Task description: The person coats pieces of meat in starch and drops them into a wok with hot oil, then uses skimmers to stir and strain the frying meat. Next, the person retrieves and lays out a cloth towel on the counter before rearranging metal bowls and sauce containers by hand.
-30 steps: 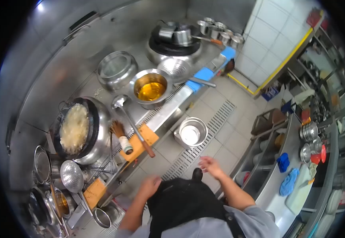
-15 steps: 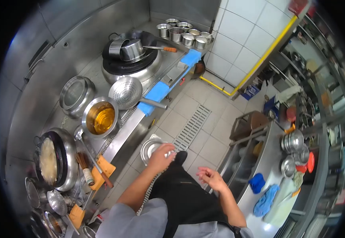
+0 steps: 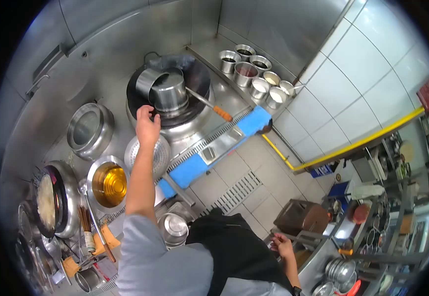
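Note:
My left hand (image 3: 148, 126) is stretched over the stove, fingers apart and empty, at the near rim of a black wok (image 3: 198, 81). Inside that wok sit a steel pot (image 3: 170, 93) and a tilted steel cup (image 3: 148, 81); a ladle with an orange handle (image 3: 222, 113) leans across it. Below my left hand is a perforated strainer (image 3: 157, 153), partly hidden by my forearm. Low beside my body, my right hand (image 3: 281, 244) has its fingers bent, and whether they hold anything is too small to tell.
A pot of golden oil (image 3: 113, 185) and a wok of frying food (image 3: 45, 200) are at the left. Several seasoning cups (image 3: 246, 72) stand at the back corner. Blue cloths (image 3: 187, 172) lie on the stove edge. A brown bin (image 3: 300, 216) is at the right.
The view has shifted toward the back wok. My left hand has moved from in front of my body out over the stove. My right hand is lower and farther right.

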Action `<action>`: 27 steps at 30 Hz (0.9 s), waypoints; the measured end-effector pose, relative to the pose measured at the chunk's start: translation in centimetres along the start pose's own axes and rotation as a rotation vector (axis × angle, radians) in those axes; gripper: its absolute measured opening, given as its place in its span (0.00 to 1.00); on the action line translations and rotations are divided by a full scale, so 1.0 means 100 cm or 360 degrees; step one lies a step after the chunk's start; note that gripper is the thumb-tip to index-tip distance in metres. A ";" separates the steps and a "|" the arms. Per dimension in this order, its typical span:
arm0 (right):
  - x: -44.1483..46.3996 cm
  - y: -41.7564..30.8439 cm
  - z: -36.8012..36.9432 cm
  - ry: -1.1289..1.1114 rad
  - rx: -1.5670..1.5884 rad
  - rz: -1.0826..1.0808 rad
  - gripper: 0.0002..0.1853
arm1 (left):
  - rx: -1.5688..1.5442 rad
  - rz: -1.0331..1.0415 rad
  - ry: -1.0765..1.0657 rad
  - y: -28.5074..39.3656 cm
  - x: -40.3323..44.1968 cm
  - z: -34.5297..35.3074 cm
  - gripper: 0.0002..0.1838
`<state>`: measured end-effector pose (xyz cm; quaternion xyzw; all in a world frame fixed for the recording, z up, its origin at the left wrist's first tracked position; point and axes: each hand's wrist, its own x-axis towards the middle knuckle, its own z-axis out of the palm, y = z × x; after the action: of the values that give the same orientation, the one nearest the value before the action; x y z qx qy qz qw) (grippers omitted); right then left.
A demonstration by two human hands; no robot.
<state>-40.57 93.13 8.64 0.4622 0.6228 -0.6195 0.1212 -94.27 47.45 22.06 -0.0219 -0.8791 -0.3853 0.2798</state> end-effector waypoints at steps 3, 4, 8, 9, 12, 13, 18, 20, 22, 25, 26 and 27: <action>0.051 -0.023 -0.011 -0.0035 0.0069 0.0022 0.22 | 0.0410 -0.0098 0.0048 -0.017 0.062 0.019 0.17; 0.069 -0.034 -0.012 -0.0089 0.0053 0.0019 0.22 | 0.0551 -0.0116 0.0044 -0.024 0.076 0.028 0.18; 0.140 -0.118 -0.018 -0.0352 -0.0174 0.0005 0.22 | 0.0896 -0.0184 -0.0029 -0.045 0.118 0.063 0.16; 0.161 -0.138 -0.020 -0.0431 -0.0232 -0.0014 0.22 | 0.0977 -0.0203 -0.0056 -0.049 0.126 0.069 0.15; 0.244 -0.206 -0.025 -0.0533 -0.0439 -0.0121 0.22 | 0.1100 -0.0370 -0.0256 -0.077 0.149 0.091 0.12; 0.262 -0.236 -0.027 -0.0547 -0.0542 -0.0130 0.23 | 0.1149 -0.0366 -0.0239 -0.079 0.147 0.095 0.12; 0.359 -0.381 -0.013 -0.0748 -0.0776 -0.0435 0.20 | 0.1303 -0.0395 0.0191 -0.070 0.186 0.091 0.12; 0.374 -0.442 0.002 -0.0803 -0.0799 -0.0476 0.20 | 0.1279 -0.0446 0.0465 -0.052 0.194 0.074 0.11; 0.395 -0.479 0.021 -0.0883 -0.0861 -0.0564 0.19 | 0.1219 -0.0524 0.0653 -0.052 0.203 0.056 0.10; 0.410 -0.522 0.051 -0.1147 -0.0899 -0.0670 0.20 | 0.0788 -0.0620 0.0883 -0.037 0.196 0.030 0.07; 0.413 -0.532 0.063 -0.1212 -0.0925 -0.0721 0.20 | 0.0328 -0.0763 0.0984 -0.034 0.191 0.024 0.07; 0.416 -0.540 0.075 -0.1275 -0.0950 -0.0770 0.20 | -0.0143 -0.0884 0.1075 -0.030 0.183 0.020 0.08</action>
<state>-105.55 114.68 12.68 -0.0203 0.7650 -0.5536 0.3285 -111.41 43.46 28.34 0.3302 -0.6932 -0.4693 0.4361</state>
